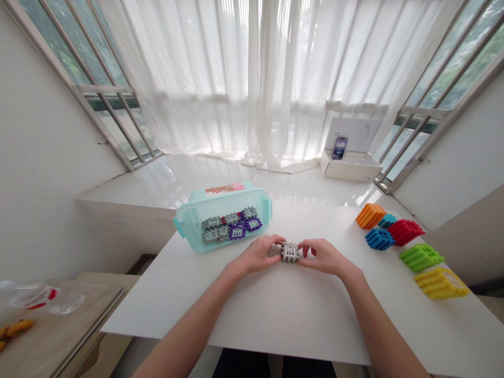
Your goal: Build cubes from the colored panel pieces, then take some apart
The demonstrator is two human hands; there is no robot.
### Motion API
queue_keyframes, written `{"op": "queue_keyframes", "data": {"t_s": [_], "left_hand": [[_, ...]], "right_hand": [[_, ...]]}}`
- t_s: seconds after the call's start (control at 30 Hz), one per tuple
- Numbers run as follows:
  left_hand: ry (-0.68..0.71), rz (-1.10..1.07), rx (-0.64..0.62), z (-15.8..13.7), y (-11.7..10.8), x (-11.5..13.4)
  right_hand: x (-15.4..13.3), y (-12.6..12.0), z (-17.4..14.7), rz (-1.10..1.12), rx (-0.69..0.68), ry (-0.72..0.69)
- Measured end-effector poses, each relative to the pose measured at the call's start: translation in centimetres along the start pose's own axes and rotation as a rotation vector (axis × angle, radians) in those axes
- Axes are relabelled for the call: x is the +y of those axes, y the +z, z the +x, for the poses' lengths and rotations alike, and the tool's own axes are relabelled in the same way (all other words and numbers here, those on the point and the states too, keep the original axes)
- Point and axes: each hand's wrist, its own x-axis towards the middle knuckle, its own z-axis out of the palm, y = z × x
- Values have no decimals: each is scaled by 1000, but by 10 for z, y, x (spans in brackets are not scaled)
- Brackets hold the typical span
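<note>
Between my two hands, over the middle of the white table, is a small stack of grey interlocking building tiles (pixel 290 252) with a white window grid on top. My left hand (pixel 262 254) grips its left side with thumb and fingers. On the opposite side, my right hand (pixel 321 255) holds it the same way, fingers curled. Left of my hands stands a pale teal plastic bin (pixel 189 242). Inside it lie grey window tiles (pixel 211 235), purple window tiles (pixel 237 231) and some small red pieces.
Along the table's right side stand stacks of tiles: orange (pixel 370 216), blue (pixel 379 239), red (pixel 405 232), green (pixel 421 257) and yellow (pixel 441 283). A white box (pixel 352 167) sits on the sill. At lower left, a side table (pixel 90 299) holds a plastic bottle (pixel 65 300).
</note>
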Motion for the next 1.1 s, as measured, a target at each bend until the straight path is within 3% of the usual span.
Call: {"op": "queue_keyframes", "data": {"t_s": [0.2,0.8,1.1], "left_hand": [[20,74,0,1,4,-4],[28,157,-24,-1,6,-4],[11,124,-39,-3,-8,-3]], "right_hand": [[-3,1,1,-36,-48,27],[-7,9,1,-140,3,15],[7,2,0,106,-158,91]]}}
